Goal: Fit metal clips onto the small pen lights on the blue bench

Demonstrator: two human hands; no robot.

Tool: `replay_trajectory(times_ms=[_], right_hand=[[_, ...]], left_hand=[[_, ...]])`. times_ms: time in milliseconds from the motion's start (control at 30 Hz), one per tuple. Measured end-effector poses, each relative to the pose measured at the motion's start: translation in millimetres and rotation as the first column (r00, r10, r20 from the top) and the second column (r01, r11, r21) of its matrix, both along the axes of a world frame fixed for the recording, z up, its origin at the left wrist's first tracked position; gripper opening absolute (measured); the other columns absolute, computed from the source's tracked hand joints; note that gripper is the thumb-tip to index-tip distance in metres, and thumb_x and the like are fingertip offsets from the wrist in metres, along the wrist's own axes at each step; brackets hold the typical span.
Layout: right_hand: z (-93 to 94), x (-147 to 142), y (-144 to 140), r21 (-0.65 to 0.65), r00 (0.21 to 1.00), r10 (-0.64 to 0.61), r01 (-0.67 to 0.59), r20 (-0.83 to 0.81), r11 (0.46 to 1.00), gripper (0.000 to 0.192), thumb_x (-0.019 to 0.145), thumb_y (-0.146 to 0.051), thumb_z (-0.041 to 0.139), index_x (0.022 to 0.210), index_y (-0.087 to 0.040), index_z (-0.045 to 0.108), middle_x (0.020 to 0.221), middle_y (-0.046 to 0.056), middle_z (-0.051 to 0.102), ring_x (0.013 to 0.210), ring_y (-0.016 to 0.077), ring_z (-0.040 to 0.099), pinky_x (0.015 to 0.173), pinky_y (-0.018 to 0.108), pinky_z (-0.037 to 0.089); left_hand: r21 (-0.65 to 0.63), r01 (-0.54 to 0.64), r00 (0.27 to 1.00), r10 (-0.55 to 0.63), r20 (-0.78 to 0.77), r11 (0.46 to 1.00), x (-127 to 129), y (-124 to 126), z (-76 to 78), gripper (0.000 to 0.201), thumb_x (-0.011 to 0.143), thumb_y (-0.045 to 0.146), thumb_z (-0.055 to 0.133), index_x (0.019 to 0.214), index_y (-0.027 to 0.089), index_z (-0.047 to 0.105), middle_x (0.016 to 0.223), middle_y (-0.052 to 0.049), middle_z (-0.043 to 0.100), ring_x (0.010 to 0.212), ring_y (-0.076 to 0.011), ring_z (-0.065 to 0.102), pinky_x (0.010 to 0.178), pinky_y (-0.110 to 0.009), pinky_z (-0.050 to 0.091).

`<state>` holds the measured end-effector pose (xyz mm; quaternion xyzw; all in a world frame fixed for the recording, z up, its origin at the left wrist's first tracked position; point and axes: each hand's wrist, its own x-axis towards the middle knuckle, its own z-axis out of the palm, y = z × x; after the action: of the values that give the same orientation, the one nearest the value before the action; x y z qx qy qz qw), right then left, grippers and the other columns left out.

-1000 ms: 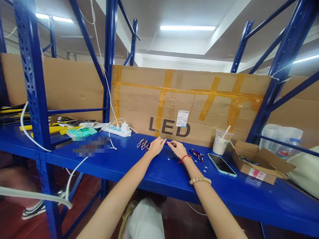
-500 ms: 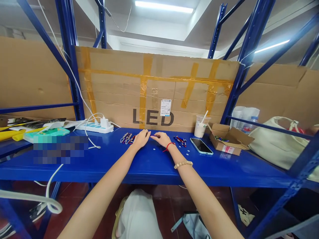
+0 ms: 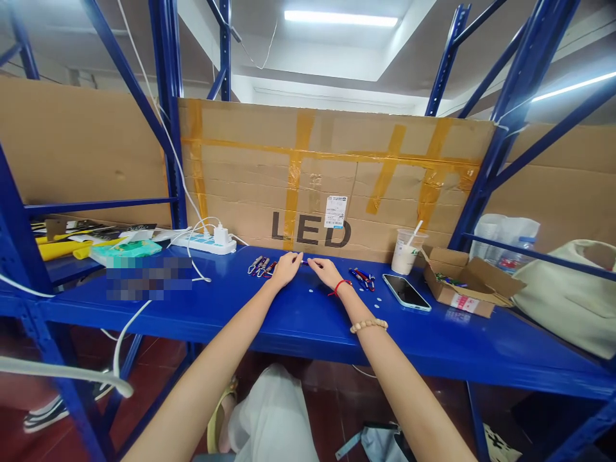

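Observation:
My left hand (image 3: 287,268) and my right hand (image 3: 325,271) are close together above the blue tabletop, fingers closed. Between their fingertips shows a small bluish-purple piece (image 3: 305,262), gripped from both sides; most of it is hidden and its kind is unclear. Beside my left hand lies a row of small metallic carabiner keychains (image 3: 260,265), silver and red. Right of my right hand is a pile of blue and red keychain pieces (image 3: 362,279). Several small white discs are scattered near my right wrist, one (image 3: 310,290) just below the hands.
A phone (image 3: 407,292), a plastic cup with a straw (image 3: 405,253) and an open cardboard box (image 3: 474,305) with small coloured parts stand to the right. A white power strip (image 3: 205,242) with cables lies at the left. A cardboard wall (image 3: 240,173) closes the back.
The head view has turned a little left, so everything sits further right in the picture. A bluish-purple piece now shows between my fingertips. My hands stay near the same place on the table.

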<state>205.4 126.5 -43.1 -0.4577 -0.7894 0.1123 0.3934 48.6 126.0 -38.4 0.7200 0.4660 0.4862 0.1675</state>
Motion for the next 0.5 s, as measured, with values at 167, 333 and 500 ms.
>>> replay_trajectory(times_ms=[167,333,500], right_hand=[[2.7,-3,-2,-0.017,0.997,0.020,-0.022,-0.080,1.000,0.043,0.079,-0.052,0.047,0.081,-0.016,0.071,0.076,0.003,0.068,0.072,0.0169,0.058,0.063,0.025,0.040],[2.6,-4,-1,-0.036,0.986,0.058,-0.065,-0.158,0.997,0.037,0.074,-0.047,0.055,0.080,-0.014,0.071,0.080,0.006,0.069,0.075,0.0193,0.060,0.067,0.026,0.043],[2.1,-3,1,-0.049,0.971,0.101,-0.114,-0.216,0.992,0.040,0.071,-0.048,0.057,0.082,-0.012,0.071,0.083,0.008,0.070,0.075,0.0207,0.062,0.067,0.028,0.045]], left_hand=[[-0.116,0.068,0.942,-0.026,0.335,0.991,3,3,4.5,0.031,0.082,0.042,0.037,0.069,0.018,0.051,0.068,0.000,0.055,0.052,-0.0087,0.047,0.056,-0.022,0.037],[-0.343,0.292,0.832,-0.060,0.552,0.893,6,-2,10.8,0.034,0.083,0.042,0.032,0.073,0.016,0.052,0.065,-0.002,0.055,0.049,-0.0093,0.050,0.049,-0.020,0.035],[-0.422,0.420,0.769,-0.069,0.636,0.803,4,-7,19.0,0.042,0.084,0.045,0.026,0.072,0.016,0.053,0.067,-0.004,0.058,0.055,-0.0109,0.054,0.050,-0.019,0.038]])
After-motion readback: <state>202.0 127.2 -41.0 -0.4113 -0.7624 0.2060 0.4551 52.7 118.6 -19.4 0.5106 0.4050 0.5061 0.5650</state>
